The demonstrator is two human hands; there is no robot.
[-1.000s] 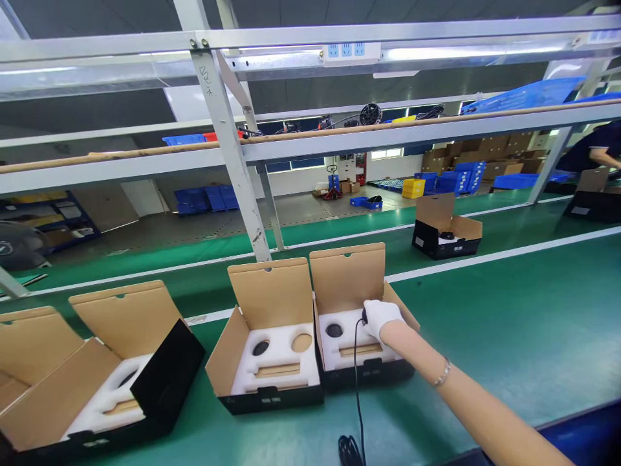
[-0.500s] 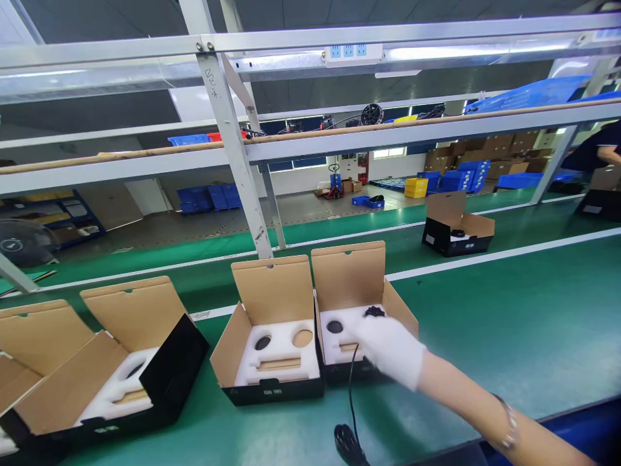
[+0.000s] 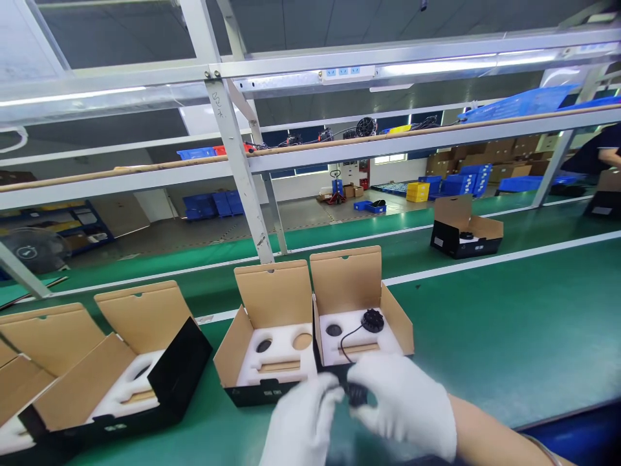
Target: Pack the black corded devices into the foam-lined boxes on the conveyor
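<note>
Left hand [image 3: 301, 424] and right hand [image 3: 405, 408], white-gloved, pinched together on black cord bundle [image 3: 358, 394] over green table [image 3: 485, 336], just before open box [image 3: 398, 320]. Running from it up to round black part [image 3: 372, 320], seated in white foam [image 3: 330, 351]. Tiny white print on neighbouring box [image 3: 264, 393] front: unreadable. Handwritten scrawl on post [image 3: 220, 109]: illegible.

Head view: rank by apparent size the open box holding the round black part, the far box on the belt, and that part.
1. Open box
2. Far box, shrunk by distance; real sizes may match
3. Round black part
</note>
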